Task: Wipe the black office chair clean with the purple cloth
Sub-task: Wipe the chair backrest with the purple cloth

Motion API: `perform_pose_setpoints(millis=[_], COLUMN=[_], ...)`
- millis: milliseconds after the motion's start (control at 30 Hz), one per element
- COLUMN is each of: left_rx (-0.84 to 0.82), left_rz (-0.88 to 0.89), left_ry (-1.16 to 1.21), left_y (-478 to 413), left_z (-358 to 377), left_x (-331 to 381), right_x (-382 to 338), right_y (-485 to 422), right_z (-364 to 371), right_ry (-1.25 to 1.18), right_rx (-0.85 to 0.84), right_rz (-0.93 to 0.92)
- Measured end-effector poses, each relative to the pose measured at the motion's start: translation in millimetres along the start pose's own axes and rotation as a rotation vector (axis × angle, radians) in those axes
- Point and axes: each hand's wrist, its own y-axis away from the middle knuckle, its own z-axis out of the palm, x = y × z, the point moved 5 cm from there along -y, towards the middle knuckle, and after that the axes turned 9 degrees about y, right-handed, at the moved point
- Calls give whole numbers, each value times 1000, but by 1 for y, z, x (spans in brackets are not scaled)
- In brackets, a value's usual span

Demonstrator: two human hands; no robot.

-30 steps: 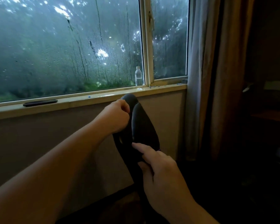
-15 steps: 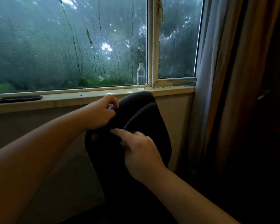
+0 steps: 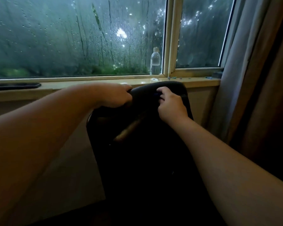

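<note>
The black office chair [image 3: 147, 160] stands below the window with its backrest facing me, filling the lower middle of the head view. My left hand [image 3: 114, 97] is closed around the backrest's top left edge. On the top edge further right, my right hand [image 3: 170, 105] rests with its fingers curled. A small blue-purple sliver, apparently the purple cloth [image 3: 157, 94], shows at its fingertips; the rest of the cloth is hidden inside the hand.
The window sill [image 3: 194, 82] runs just behind the chair top. On it stand a clear water bottle [image 3: 155, 61] and a dark phone [image 3: 16, 85] at the far left. A curtain [image 3: 245, 70] hangs close on the right. The room to the right is dark.
The chair has turned so its broad back faces me. My right hand went from pointing at the backrest's middle up to its top edge, fingers now curled. My left hand kept its hold.
</note>
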Motion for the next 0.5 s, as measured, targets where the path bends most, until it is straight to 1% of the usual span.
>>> perform_pose_setpoints(millis=[133,233,367,500], left_rx=[63,62,116,137], left_rz=[22,46,51,59], left_ry=[134,227,240,256], left_y=[-12,-18,-21,-21], left_z=[5,8,5,5], left_x=[1,1,-4,-5], right_x=[27,29,12,-55], right_y=[-35,-37,-6,67], right_z=[-1,0,6,22], right_ry=[16,26,-99,-236], right_rx=[0,37,28,67], right_rz=[81,63,-71,-292])
